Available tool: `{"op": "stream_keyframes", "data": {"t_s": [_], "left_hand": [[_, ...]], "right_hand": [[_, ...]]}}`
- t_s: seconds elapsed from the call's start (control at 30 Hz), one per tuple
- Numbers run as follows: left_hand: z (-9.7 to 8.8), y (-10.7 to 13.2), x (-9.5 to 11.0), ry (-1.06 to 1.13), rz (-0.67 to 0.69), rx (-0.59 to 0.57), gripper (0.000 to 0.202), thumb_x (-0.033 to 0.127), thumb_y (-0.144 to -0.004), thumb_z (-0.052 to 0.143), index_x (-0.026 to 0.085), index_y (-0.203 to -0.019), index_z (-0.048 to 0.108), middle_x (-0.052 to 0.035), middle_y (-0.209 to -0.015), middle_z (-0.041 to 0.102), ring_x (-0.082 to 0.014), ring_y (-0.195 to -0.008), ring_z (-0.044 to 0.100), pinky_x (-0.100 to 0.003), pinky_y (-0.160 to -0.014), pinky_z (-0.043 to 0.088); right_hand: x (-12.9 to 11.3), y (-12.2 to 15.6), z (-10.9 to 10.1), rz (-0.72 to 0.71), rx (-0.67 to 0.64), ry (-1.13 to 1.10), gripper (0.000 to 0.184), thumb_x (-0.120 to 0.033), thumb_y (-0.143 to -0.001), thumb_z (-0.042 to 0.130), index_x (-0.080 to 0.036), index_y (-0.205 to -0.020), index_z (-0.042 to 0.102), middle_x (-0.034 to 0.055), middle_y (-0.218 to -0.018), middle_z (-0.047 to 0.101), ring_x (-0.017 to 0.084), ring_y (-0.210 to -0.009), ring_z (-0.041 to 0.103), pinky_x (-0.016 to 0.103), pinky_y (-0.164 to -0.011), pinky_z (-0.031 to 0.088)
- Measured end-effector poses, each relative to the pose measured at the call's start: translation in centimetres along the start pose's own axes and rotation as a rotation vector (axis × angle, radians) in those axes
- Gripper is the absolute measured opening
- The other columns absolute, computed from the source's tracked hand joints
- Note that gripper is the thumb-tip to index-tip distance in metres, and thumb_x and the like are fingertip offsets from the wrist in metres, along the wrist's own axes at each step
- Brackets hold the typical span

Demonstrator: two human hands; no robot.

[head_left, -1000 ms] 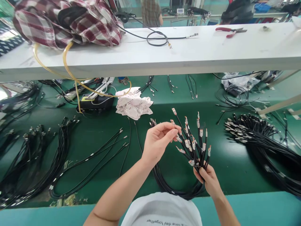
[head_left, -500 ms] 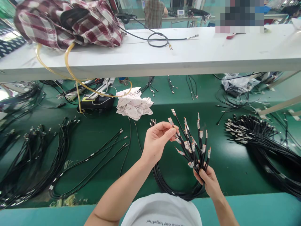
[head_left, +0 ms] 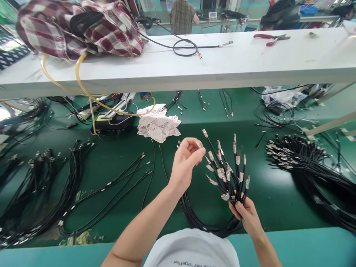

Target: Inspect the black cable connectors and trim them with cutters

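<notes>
My right hand (head_left: 247, 215) grips a bundle of black cables (head_left: 226, 174) that fan upward, each ending in a small metal connector. The cables loop down below the hand onto the green mat (head_left: 122, 155). My left hand (head_left: 185, 161) is raised just left of the fan, thumb and fingers pinched on one connector tip (head_left: 198, 144) pulled a little away from the others.
Piles of similar black cables lie at the left (head_left: 41, 178) and right (head_left: 303, 159), with a few loose ones (head_left: 119, 178) between. A crumpled white cloth (head_left: 157, 124) and black box (head_left: 114, 121) sit behind. A white shelf (head_left: 222, 66) overhead carries a plaid cloth (head_left: 80, 26), a cable and red pliers (head_left: 268, 37).
My left hand has drawn one connector up and to the left, away from the fan. My right hand and the bundle have hardly moved.
</notes>
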State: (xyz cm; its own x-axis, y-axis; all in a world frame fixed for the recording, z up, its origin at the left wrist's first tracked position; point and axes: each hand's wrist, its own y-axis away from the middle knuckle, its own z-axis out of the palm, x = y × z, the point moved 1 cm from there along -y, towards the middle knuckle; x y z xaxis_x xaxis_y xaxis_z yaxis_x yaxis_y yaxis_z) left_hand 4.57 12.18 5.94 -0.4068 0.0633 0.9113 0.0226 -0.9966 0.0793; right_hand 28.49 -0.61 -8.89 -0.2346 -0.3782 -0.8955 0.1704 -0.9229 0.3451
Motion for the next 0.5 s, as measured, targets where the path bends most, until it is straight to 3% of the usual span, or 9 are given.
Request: {"op": "stream_keyframes", "data": {"t_s": [0.07,0.17,0.33,0.5], "left_hand": [[0.4,-0.5,0.2,-0.054,0.018,0.024,0.025,0.026,-0.085,0.072,0.023,-0.108,0.066,-0.0015,-0.097,0.06,-0.01,-0.079,0.054,-0.021,-0.067,0.042],[1.3,-1.0,0.6,-0.094,-0.003,-0.044,0.03,0.03,-0.086,0.071,0.02,-0.114,0.07,-0.0048,-0.103,0.066,-0.014,-0.09,0.06,-0.025,-0.08,0.047],[1.9,-1.2,0.8,-0.112,-0.006,-0.029,0.018,0.032,-0.086,0.071,0.016,-0.089,0.077,-0.0052,-0.081,0.072,-0.0139,-0.072,0.063,-0.028,-0.074,0.052],[1.4,-1.2,0.3,-0.06,-0.009,0.011,0.014,0.03,-0.078,0.08,0.017,-0.076,0.076,-0.0045,-0.08,0.075,-0.0127,-0.065,0.064,-0.027,-0.067,0.053]], "right_hand": [[0.3,0.0,-0.2,-0.02,0.015,-0.002,0.036,-0.046,-0.089,0.067,-0.019,-0.113,0.066,-0.002,-0.061,0.048,0.005,-0.047,0.031,0.022,-0.048,0.016],[0.8,-0.1,-0.4,0.006,0.043,0.002,0.041,-0.05,-0.083,0.073,-0.017,-0.108,0.068,-0.0005,-0.06,0.049,0.006,-0.046,0.034,0.021,-0.044,0.019],[0.8,0.1,-0.1,0.04,0.121,-0.023,0.043,-0.05,-0.078,0.077,-0.018,-0.105,0.071,0.002,-0.064,0.054,0.007,-0.049,0.037,0.02,-0.044,0.02],[0.4,0.2,0.3,0.07,0.17,-0.039,0.044,-0.051,-0.075,0.08,-0.019,-0.103,0.072,0.005,-0.073,0.059,0.009,-0.055,0.042,0.02,-0.045,0.023]]}}
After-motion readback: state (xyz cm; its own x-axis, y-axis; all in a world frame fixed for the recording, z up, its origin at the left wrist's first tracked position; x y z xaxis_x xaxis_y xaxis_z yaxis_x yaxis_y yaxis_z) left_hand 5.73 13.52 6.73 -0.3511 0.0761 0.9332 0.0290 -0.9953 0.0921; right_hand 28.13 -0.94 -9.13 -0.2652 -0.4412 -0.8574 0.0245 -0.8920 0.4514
